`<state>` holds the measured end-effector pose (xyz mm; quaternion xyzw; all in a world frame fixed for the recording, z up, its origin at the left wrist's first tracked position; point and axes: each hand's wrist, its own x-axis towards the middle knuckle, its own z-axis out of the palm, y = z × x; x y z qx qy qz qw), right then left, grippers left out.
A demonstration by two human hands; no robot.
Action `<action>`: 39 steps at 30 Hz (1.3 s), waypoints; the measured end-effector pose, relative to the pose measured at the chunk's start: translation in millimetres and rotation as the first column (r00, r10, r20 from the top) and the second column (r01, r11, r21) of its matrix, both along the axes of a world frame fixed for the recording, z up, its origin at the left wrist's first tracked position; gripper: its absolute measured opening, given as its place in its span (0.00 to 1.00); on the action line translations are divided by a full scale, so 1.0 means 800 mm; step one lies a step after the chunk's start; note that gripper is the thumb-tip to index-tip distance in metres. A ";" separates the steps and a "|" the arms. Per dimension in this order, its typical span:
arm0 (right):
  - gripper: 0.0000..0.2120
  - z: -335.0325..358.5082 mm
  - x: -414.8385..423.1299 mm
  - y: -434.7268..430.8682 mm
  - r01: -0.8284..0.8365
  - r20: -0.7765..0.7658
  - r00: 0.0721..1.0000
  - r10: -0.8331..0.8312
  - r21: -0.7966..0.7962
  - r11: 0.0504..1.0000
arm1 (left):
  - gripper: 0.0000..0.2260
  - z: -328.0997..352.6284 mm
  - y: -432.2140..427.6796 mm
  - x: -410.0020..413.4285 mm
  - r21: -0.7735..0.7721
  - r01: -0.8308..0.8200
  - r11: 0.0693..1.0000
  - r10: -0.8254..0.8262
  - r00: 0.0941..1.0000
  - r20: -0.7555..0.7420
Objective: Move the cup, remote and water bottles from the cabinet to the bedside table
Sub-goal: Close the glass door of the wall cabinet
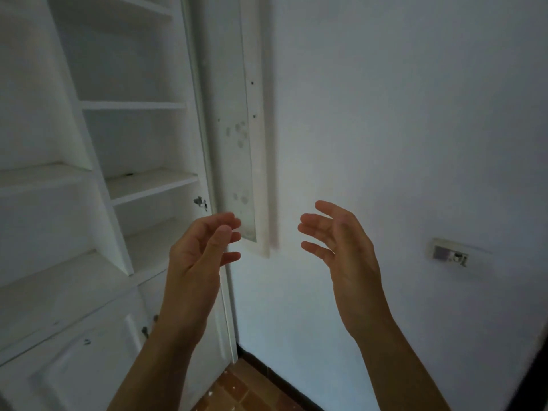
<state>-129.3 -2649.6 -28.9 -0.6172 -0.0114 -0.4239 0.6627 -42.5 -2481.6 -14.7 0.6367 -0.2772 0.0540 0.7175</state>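
Left hand [195, 256], right hand [344, 250] raised (fingers [315, 225] relaxed).

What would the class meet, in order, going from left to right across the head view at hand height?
white cabinet shelves → left hand → right hand → wall socket

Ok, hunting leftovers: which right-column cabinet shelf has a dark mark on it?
The shelf just above the metal latch: a small dark mark lies at its back; that column's others show none.
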 end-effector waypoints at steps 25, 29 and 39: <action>0.14 0.057 0.380 -0.132 0.086 0.003 0.996 -0.086 -0.117 0.989 | 0.10 0.029 -0.124 0.391 -0.080 0.070 0.994 -0.061 0.992 0.108; 0.17 0.078 0.428 -0.147 0.149 0.023 0.989 -0.147 -0.138 0.979 | 0.10 0.043 -0.144 0.452 -0.072 0.100 0.992 -0.090 0.987 0.135; 0.14 0.109 0.510 -0.200 0.290 -0.001 0.956 -0.294 -0.158 0.944 | 0.09 0.064 -0.220 0.520 0.027 0.110 0.994 -0.113 0.984 0.136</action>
